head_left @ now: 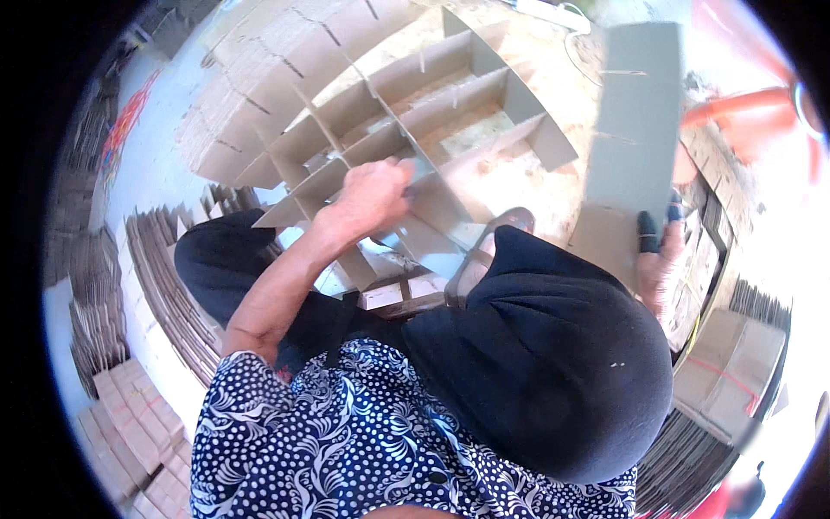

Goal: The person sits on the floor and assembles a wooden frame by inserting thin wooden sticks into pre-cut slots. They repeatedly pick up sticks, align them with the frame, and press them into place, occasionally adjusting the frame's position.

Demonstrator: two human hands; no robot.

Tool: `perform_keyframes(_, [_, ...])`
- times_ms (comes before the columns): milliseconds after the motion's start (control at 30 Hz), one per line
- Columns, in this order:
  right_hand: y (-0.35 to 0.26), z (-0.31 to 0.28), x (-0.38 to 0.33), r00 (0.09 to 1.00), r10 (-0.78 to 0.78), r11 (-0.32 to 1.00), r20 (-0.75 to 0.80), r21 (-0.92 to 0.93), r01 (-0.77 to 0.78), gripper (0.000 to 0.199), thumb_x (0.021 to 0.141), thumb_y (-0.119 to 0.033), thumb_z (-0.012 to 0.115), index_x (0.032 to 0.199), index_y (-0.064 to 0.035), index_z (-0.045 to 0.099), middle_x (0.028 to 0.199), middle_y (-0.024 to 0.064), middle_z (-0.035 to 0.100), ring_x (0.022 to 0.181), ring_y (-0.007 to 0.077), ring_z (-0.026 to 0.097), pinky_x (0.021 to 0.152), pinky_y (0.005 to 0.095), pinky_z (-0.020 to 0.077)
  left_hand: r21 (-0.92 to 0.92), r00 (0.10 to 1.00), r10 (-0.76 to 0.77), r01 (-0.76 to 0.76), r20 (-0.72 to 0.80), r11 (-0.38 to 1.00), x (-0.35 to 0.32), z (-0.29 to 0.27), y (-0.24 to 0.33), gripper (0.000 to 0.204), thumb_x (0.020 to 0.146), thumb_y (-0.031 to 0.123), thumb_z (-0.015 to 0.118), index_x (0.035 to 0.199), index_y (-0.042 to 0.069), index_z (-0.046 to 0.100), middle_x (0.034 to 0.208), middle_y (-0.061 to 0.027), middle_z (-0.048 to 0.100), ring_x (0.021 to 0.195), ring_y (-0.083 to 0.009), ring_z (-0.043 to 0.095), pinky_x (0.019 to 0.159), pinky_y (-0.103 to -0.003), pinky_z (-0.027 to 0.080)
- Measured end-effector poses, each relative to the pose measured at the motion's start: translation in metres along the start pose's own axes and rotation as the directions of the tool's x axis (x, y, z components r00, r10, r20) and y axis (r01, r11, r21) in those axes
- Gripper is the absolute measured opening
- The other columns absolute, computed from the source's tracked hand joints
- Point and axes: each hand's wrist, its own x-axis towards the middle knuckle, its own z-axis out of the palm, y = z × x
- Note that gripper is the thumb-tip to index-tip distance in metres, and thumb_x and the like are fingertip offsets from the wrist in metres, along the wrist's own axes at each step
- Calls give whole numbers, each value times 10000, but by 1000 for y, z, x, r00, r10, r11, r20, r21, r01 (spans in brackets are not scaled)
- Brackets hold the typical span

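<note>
A cardboard divider grid (450, 112) of interlocked slotted strips lies on a plywood surface in front of me. My left hand (373, 197) grips one strip at the grid's near edge. My right hand (659, 251), with dark fingertip covers, holds a stack of grey slotted cardboard strips (635, 121) upright at the right. My dark-clothed knees fill the lower middle and hide the grid's near corner.
A pile of flat brown cardboard pieces (259, 78) lies at the far left of the surface. Bundles of stacked strips (164, 277) line the floor at left, and boxes (731, 372) sit at right. An orange pipe (743, 104) crosses the upper right.
</note>
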Motion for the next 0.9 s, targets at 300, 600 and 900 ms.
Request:
perform_keyframes(300, [-68, 91, 79, 850, -305, 941, 430, -2, 339, 514, 885, 17, 554, 1379, -59, 433, 689, -11, 520, 645, 60, 465, 653, 194, 410, -70, 995, -10, 17, 98, 997, 58, 21, 30, 203, 747, 153, 583, 886, 22, 651, 906, -191, 660, 886, -365, 638, 729, -468, 520])
perform_keyframes(600, [-80, 110, 124, 828, -260, 965, 497, 166, 204, 449, 846, 63, 542, 1283, -38, 524, 693, 80, 577, 659, 64, 504, 634, 219, 451, -115, 998, 12, -4, 70, 993, 69, 30, 33, 163, 704, 86, 555, 820, 37, 660, 814, -191, 667, 812, -364, 653, 685, -468, 511])
perform_keyframes(900, [-60, 148, 114, 704, -357, 910, 614, 59, 410, 485, 794, 83, 540, 1255, -67, 554, 927, 198, 648, 861, 255, 632, 773, 302, 490, -157, 993, -2, 21, 119, 987, 77, 30, 33, 182, 709, 95, 571, 856, 49, 668, 856, -177, 669, 868, -350, 648, 727, -449, 506])
